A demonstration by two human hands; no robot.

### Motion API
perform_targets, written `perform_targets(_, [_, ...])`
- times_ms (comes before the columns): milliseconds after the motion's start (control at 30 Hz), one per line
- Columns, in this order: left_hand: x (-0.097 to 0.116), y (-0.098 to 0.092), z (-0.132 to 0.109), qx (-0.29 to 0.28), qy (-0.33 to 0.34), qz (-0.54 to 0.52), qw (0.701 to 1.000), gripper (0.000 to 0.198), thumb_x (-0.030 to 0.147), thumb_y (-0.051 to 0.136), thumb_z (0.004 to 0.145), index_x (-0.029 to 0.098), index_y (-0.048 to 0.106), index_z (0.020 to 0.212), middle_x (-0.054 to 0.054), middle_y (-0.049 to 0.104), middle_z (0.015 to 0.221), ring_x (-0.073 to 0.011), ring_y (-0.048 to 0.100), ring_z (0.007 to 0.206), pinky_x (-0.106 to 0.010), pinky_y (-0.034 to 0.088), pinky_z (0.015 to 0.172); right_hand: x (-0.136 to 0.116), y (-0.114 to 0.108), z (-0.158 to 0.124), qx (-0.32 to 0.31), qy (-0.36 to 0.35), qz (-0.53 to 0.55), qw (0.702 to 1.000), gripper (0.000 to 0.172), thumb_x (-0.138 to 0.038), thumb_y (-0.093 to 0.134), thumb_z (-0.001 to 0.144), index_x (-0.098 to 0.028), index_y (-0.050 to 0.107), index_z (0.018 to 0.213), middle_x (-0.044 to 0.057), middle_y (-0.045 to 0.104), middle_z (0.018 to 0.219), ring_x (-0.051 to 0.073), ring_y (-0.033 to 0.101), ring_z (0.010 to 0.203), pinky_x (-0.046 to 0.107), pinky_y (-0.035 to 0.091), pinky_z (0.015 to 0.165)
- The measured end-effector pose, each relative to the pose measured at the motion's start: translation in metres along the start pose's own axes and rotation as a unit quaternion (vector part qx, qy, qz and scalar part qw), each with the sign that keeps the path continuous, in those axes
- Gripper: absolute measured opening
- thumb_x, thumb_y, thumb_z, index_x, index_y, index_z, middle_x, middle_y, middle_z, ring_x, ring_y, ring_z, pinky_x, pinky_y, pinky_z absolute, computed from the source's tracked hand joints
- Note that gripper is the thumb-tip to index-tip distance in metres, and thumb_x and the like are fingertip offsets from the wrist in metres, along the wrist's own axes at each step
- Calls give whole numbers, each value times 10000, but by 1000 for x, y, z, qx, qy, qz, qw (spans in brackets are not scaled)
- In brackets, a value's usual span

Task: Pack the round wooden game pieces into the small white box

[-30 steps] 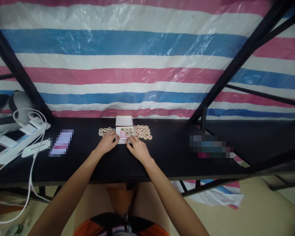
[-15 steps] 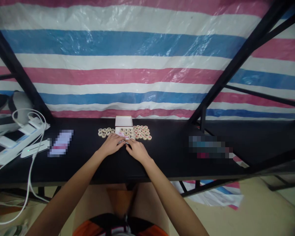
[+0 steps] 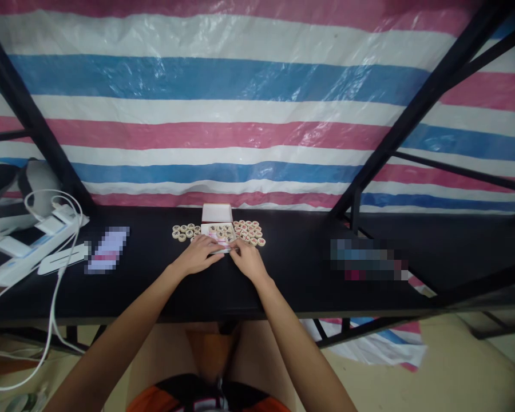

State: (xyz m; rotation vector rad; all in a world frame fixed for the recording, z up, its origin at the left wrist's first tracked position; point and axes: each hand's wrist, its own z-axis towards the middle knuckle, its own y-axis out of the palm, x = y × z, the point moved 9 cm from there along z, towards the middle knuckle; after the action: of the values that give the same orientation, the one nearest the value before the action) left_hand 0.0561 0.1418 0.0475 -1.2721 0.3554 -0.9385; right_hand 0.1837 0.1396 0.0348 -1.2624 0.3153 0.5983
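An opened white box point(image 3: 217, 213) stands on the black desk, its lid raised at the back. Inside it lie several Chinese chess pieces point(image 3: 226, 229) with dark characters, and something pink and thin at the left. My left hand point(image 3: 199, 253) rests over the box's near left corner, fingers stretched and thumb apart. At the near right corner, my right hand point(image 3: 249, 258) has its fingers bent and pressed together; whatever they pinch is hidden. Black-marked pieces point(image 3: 183, 232) sit left of the box, red-marked pieces point(image 3: 249, 231) right of it.
A white power strip point(image 3: 38, 240) with looped cables occupies the desk's left end, beside a flat white device point(image 3: 64, 259) and a blurred-out phone-like object point(image 3: 108, 249). Another blurred object point(image 3: 367, 259) lies at the right. Black metal posts point(image 3: 369, 171) and a striped plastic sheet point(image 3: 240, 80) stand behind.
My hands, fingertips together over the box's front before, have moved apart; my right hand has shifted right to the box's near corner. The view has tilted slightly. The pieces look unmoved.
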Motion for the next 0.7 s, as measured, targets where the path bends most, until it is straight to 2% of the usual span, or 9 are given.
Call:
perform_targets(133, [-1,5,0,-6,-3,4,1000,387,464,395,960,302,602,1244,-61,579,1233,-240,481,1171,-417,319,1003,-3,5,0,-19,-16,3,1000,184,-213,495,853,-220,651,951,30,689,919,165,626,816,242,424,746])
perform_targets(267, [-5,6,0,0,-15,26,1000,396,472,361,968,305,631,1205,-55,631,1092,-231,510,1086,-433,299,1010,-5,5,-1,-17,-21,14,1000,185,-218,489,858,-214,655,941,28,686,895,158,618,779,240,423,737])
perform_targets(367, [-4,6,-1,2,-5,43,999,388,461,352,972,328,616,1224,-42,616,990,-213,511,1020,-441,261,1044,-3,6,0,-19,-14,14,1000,192,-217,495,853,-212,658,954,30,686,895,158,617,773,241,422,735])
perform_targets(500, [-3,7,0,3,-2,51,999,386,447,343,974,333,616,1222,-39,580,938,-214,496,994,-443,259,1050,-3,7,0,-18,-16,11,1000,197,-213,491,850,-210,660,951,34,684,889,160,614,770,242,421,734])
perform_targets(700, [-3,4,4,21,-9,65,998,382,434,357,970,267,683,1081,-54,584,911,-225,504,974,-434,285,1028,-3,6,0,-14,-18,16,1000,180,-218,497,851,-215,656,936,30,682,889,157,613,765,243,421,740])
